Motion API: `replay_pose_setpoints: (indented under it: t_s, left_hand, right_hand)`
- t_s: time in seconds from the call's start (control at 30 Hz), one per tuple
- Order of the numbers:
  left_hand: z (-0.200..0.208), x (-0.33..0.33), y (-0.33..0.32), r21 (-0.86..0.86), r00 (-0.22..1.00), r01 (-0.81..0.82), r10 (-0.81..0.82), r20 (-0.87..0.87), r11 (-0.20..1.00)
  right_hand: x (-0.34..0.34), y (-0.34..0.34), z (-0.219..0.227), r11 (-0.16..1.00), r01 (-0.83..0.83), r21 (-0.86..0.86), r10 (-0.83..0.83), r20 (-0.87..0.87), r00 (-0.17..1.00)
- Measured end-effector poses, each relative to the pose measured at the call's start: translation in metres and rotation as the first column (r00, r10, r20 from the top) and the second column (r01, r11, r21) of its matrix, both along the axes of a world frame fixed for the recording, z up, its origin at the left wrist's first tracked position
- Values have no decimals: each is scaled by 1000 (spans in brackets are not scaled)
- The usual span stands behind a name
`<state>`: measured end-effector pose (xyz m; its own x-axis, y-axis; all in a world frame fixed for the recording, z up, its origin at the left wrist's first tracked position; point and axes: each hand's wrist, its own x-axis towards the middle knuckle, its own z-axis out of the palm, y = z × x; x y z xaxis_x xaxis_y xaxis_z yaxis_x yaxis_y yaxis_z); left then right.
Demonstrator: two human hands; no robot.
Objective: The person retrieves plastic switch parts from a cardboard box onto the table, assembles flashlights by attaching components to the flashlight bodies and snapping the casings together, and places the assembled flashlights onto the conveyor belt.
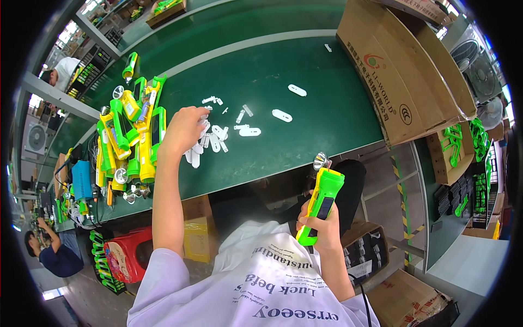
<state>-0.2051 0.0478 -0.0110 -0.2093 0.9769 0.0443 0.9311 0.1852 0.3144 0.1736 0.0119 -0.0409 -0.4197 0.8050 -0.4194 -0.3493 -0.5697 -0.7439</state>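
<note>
Green felt covers the tabletop (305, 131) where I sit at an assembly line, a flashlight in one hand and small parts under the other. My right hand (321, 229) is clenched around the lower end of a green and yellow flashlight (322, 201), held upright over my lap, just off the near edge of the tabletop, its silver reflector head (320, 161) pointing away from me. My left hand (184, 131) reaches out across the felt, fingers curled down onto a cluster of small white plastic pieces (210, 139); whether it has pinched one of them I cannot tell. More white pieces (282, 115) lie scattered farther to the right, well apart from the cluster. Just to the left of my left hand sits a heap of green and yellow flashlight bodies (133, 131), with loose silver reflectors (121, 175) at its near side. A large open cardboard box (392, 71) rests on the right end of the tabletop. Under the tabletop, near my left elbow, stand a red plastic stool (126, 253) and a yellow carton (197, 234).
</note>
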Motion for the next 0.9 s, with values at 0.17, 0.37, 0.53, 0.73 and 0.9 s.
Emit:
replay_pose_setpoints:
  t_s: [0.17, 0.37, 0.53, 0.73, 0.9]
  left_hand:
    - [8, -7, 6, -90, 999, 36, -35, 18, 995]
    - [13, -21, 13, -200, 985, 172, -165, 51, 964]
    - [16, -26, 8, -194, 983, 171, -153, 105, 966]
    - [13, 9, -2, 226, 969, 93, -140, 202, 970]
    - [-4, 106, -34, 240, 317, -94, -199, 927, 966]
  right_hand:
    - [-1, 3, 1, 1000, -10, 18, 10, -3, 1000]
    - [2, 1, -2, 1000, 2, 20, -2, 14, 1000]
    - [3, -5, -1, 1000, 4, 9, -4, 9, 1000]
    - [2, -6, -2, 1000, 13, 20, -14, 12, 1000]
    - [-2, -1, -2, 999, -38, -2, 38, -32, 999]
